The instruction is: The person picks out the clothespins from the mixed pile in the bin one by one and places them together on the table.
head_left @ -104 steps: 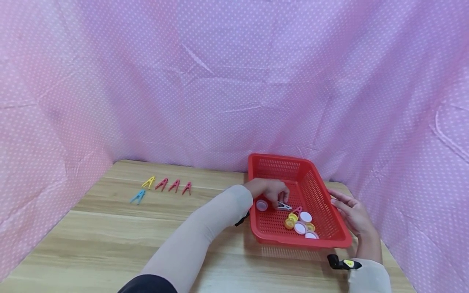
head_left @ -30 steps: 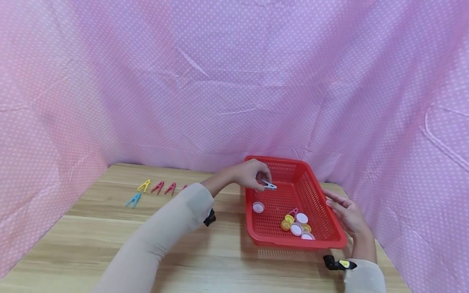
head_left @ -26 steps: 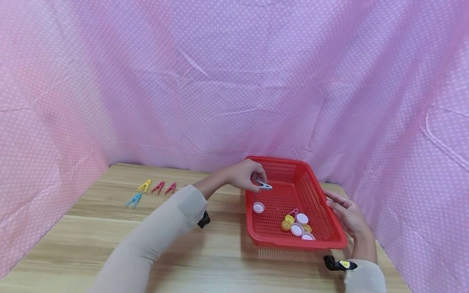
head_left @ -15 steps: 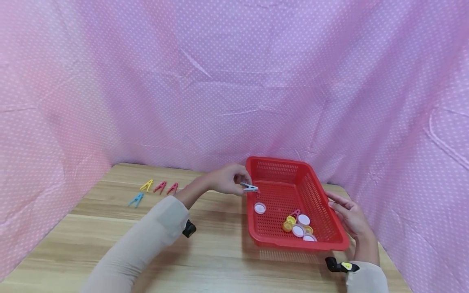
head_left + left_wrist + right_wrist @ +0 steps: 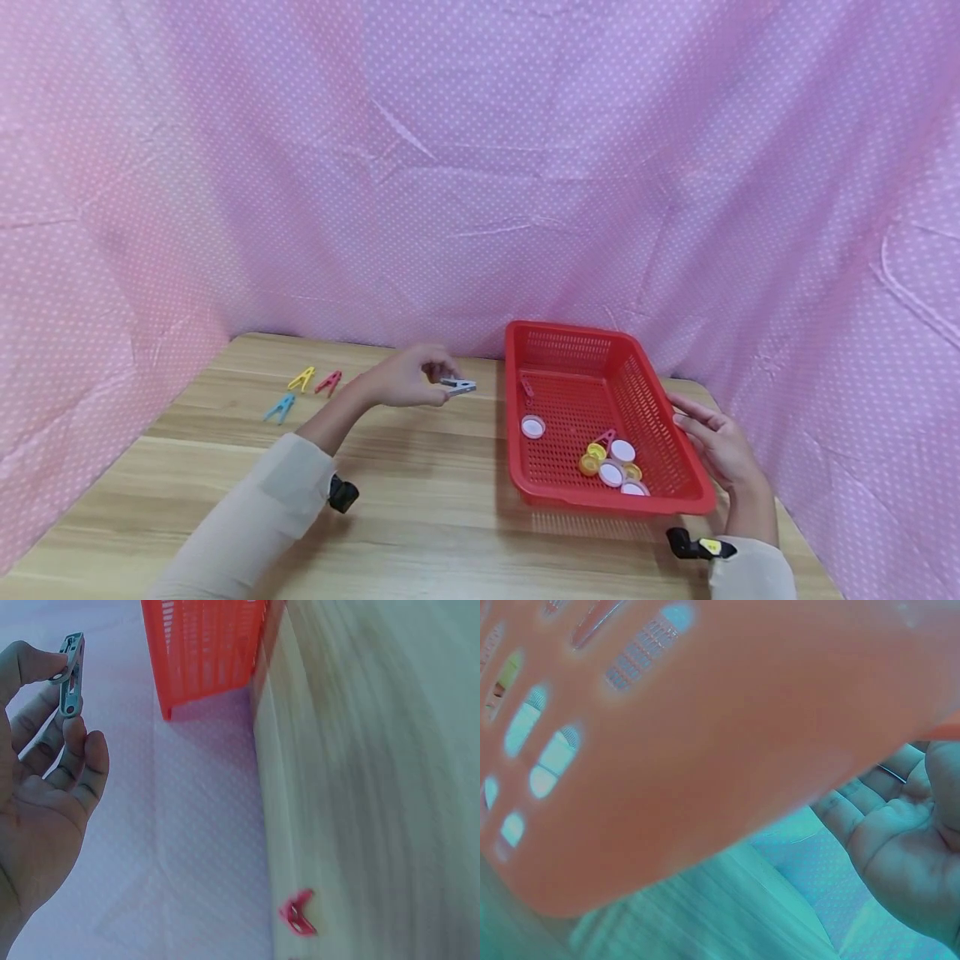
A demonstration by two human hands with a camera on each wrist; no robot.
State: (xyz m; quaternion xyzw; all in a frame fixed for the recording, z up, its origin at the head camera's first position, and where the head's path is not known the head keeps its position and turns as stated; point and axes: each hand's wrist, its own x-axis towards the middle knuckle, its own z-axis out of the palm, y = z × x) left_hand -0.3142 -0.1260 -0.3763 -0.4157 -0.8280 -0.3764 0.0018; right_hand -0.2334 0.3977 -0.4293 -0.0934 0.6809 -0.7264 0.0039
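Note:
My left hand pinches a grey clothespin between thumb and fingers, over the table left of the red basket. The left wrist view shows that clothespin upright between thumb and fingertips. My right hand grips the basket's right rim. In the right wrist view its palm faces the basket's outer wall. Inside the basket lie a pink clothespin, another by the left wall, a lone pink-and-white round cap, and several white and yellow caps.
At the table's far left lie a yellow clothespin, a red clothespin and a blue clothespin. More red ones there are hidden behind my left arm. A pink dotted cloth surrounds the table.
My left hand has lifted the grey clothespin out of the basket and carried it left over the table. My right hand and the basket have stayed in place.

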